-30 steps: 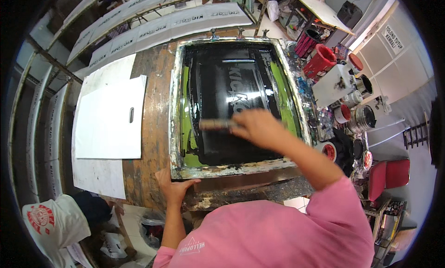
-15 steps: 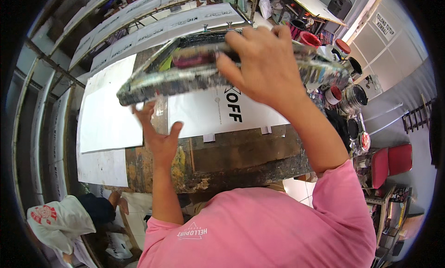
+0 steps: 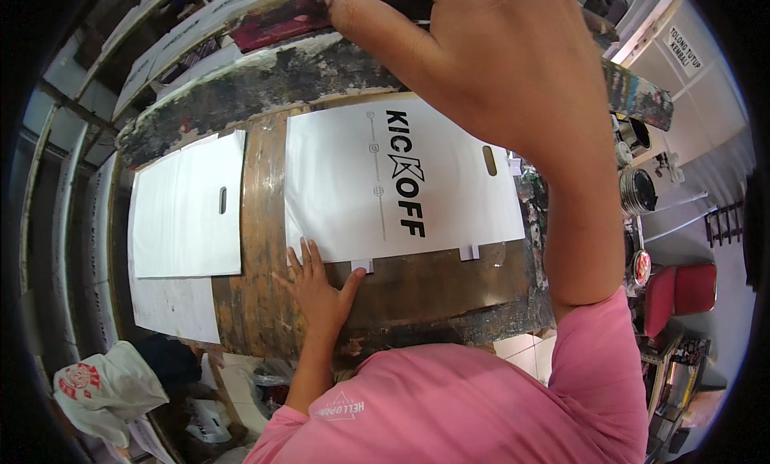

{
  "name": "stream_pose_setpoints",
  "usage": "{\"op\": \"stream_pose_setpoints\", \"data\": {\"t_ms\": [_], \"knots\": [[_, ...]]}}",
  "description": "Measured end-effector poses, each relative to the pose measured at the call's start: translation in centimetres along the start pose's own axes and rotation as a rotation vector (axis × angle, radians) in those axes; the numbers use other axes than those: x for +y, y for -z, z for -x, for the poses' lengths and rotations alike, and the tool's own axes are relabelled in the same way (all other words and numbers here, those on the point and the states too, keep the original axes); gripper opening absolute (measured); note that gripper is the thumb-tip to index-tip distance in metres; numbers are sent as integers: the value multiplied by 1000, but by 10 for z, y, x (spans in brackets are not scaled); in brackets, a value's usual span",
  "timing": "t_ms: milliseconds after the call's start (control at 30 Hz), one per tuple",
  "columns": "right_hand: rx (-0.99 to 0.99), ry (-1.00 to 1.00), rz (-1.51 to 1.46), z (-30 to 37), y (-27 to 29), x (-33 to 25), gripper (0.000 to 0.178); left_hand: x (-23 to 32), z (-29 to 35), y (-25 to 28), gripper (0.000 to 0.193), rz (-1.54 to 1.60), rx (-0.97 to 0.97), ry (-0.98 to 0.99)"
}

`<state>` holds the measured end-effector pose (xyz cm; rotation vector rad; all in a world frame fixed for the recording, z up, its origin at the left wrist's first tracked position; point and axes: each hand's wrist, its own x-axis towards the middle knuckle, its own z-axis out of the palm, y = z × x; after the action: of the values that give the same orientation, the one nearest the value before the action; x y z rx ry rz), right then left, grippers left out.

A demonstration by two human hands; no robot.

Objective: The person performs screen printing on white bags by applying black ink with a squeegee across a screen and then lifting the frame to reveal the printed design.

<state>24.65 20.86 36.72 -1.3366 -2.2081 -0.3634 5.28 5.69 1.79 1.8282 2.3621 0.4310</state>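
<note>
Right hand (image 3: 513, 71) grips the raised, paint-crusted screen frame (image 3: 265, 79); left hand (image 3: 317, 291) lies open, flat at the printed white bag (image 3: 401, 183)'s near corner; the step looks like removing the printed bag.

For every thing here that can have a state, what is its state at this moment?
Screen frame: lifted off the table, its edge gripped by the right hand.
Printed white bag: flat on the table, uncovered.
Blank white bag: flat, unprinted.
Left hand: open, fingers at the printed bag's near edge.
</note>
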Motion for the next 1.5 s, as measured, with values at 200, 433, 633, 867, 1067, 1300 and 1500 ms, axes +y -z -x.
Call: {"op": "stream_pose_setpoints", "data": {"t_ms": [200,433,633,867,1067,1300,1500], "knots": [[82,104,-119,-9,1,15,53,32,-60,45,71,599,385,-3],[180,207,40,-7,-24,31,57,-8,-52,53,56,1055,583,324],[371,294,-93,9,-45,34,46,-181,-14,43,57,984,620,486],[314,239,-47,19,-39,30,51,-352,-19,92,80,-66,734,433],[240,165,-23,39,-45,22,68,-169,-50,147,100,796,487,16],[-454,308,-127,155,-81,30,60,-17,0,119,116,1252,51,148],[-642,171,-498,163,-206,61,40,-53,37,36,100,875,55,171]]}}
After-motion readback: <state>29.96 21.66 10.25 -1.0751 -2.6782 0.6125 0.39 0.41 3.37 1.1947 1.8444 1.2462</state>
